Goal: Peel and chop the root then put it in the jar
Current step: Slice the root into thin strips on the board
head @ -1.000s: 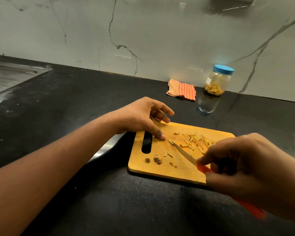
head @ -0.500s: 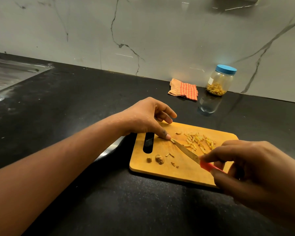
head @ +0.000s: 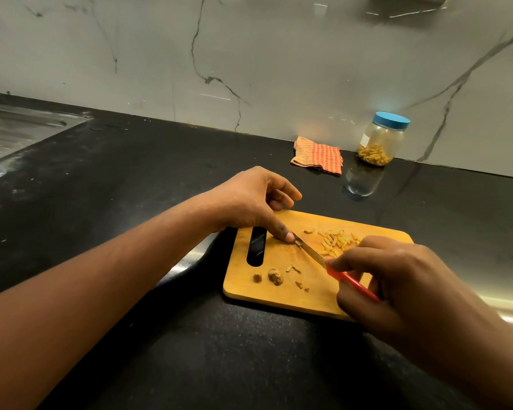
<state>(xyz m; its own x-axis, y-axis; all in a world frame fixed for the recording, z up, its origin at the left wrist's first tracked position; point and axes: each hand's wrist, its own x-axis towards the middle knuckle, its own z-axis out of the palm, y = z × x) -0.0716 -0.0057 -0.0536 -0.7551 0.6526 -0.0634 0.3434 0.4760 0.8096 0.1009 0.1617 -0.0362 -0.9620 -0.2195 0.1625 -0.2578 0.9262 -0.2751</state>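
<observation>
Black stone counter (head: 131, 187) runs under everything. Nearest me, the right hand (head: 412, 288) grips the red handle of a knife (head: 310, 250), thumb and fingers curled round it, and the blade slants away leftward across a wooden cutting board (head: 279, 300). Near the board's front edge lie a knobbly root stub (head: 275, 276) and a few small scraps. Further in, the left hand (head: 249, 199) reaches over the board's slotted end. Its forefinger (head: 283, 233) is stretched out and presses down at the blade's tip, while the other fingers are loosely curled and hold nothing. Just right of the blade a heap of yellow chopped root (head: 338, 242) rests on the board. Beyond, well apart from the board, a folded orange checked cloth (head: 317, 155) lies by the marble wall (head: 279, 54). Beside it stands the jar (head: 381, 140), blue lid on, with more yellow pieces at its bottom.
</observation>
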